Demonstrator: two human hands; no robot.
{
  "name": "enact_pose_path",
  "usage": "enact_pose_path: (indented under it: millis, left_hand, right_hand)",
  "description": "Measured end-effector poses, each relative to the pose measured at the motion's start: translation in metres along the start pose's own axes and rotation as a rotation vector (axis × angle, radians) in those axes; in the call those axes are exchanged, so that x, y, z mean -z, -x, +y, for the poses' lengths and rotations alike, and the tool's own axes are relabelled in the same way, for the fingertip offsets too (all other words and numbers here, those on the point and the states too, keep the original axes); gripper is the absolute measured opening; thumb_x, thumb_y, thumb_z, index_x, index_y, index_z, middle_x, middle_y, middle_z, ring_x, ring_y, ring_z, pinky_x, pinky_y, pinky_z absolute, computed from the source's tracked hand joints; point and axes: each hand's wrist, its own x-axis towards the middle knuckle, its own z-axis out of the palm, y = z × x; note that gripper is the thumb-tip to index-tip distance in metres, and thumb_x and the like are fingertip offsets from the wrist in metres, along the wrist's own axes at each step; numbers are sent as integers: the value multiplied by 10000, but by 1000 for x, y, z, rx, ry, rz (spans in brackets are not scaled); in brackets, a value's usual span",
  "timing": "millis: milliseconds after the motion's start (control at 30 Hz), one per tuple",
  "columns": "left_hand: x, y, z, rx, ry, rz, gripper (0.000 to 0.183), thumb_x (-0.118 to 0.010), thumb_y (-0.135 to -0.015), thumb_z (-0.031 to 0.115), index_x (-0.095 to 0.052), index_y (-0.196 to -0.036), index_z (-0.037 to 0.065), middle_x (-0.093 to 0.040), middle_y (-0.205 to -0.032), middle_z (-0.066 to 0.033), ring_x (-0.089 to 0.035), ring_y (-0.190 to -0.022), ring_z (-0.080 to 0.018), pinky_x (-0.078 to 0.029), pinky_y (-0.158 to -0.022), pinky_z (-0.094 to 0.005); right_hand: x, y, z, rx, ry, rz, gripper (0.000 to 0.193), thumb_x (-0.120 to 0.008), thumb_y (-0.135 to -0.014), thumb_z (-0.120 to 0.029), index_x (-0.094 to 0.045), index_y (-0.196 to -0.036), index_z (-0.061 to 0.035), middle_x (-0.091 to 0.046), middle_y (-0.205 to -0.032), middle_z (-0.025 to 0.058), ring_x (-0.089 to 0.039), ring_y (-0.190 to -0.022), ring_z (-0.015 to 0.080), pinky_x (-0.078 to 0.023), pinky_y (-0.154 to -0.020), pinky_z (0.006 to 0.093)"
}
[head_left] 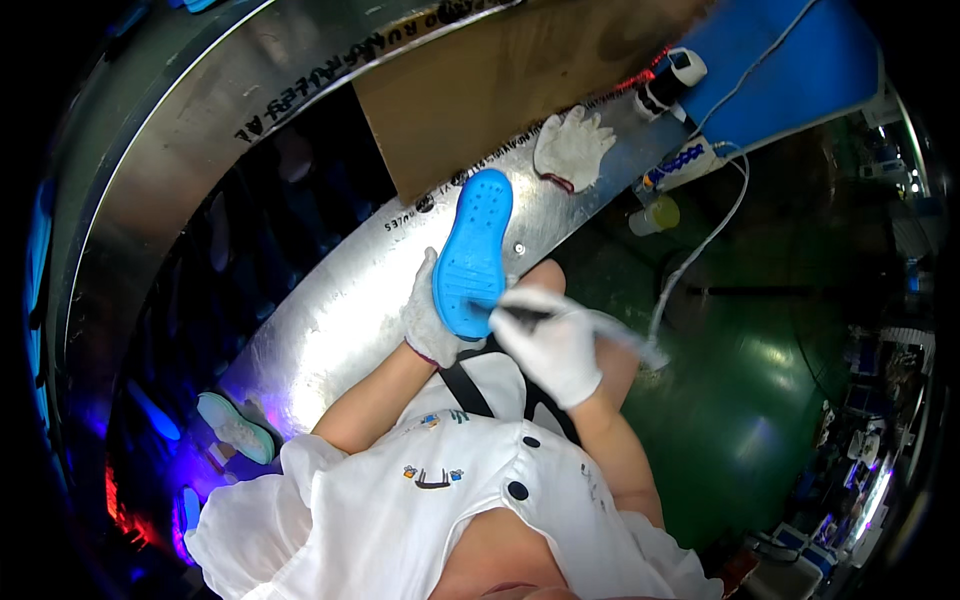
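Observation:
A bright blue shoe sole (470,250) with small holes and cross ridges lies tilted over the metal ledge, toe end away from me. My left hand (428,315), in a pale work glove, is closed round its near end from the left and below. At the right of that end is my right hand (555,350), in a white glove. Its fingers are closed on a thin brush-like tool (625,335), smeared by motion. The tool's dark tip reaches the sole's near end; its pale other end sticks out to the right.
A spare pale glove (574,148) lies on the metal ledge (345,290), beside a brown board (480,90). Beyond are a black-and-white container (672,82) and a blue panel (775,70). White tubing (700,245) hangs on the right. Another sole (236,427) rests at lower left.

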Motion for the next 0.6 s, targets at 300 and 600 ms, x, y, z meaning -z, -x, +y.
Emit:
enact_pose_path:
  millis: [300, 600]
  left_hand:
    - [-25, 9, -11, 125, 193, -213, 874, -364, -947, 729, -401, -1457, 21, -561, -1318, -279, -600, -1167, -402, -506, -1008, -521]
    - [-21, -2, -1, 167, 160, -210, 973, -336, -914, 784, -410, -1432, -36, -576, -1279, -299, -624, -1116, -417, -548, -938, -513]
  right_hand:
    - [14, -20, -13, 600, 93, -16, 202, -761, -785, -60, -691, -974, -53, -698, -888, 94, -677, -682, 238, -541, -625, 344]
    - [11, -2, -20, 536, 37, 56, 215, -750, -790, -57, -703, -1000, -59, -713, -911, 85, -686, -698, 252, -556, -626, 327]
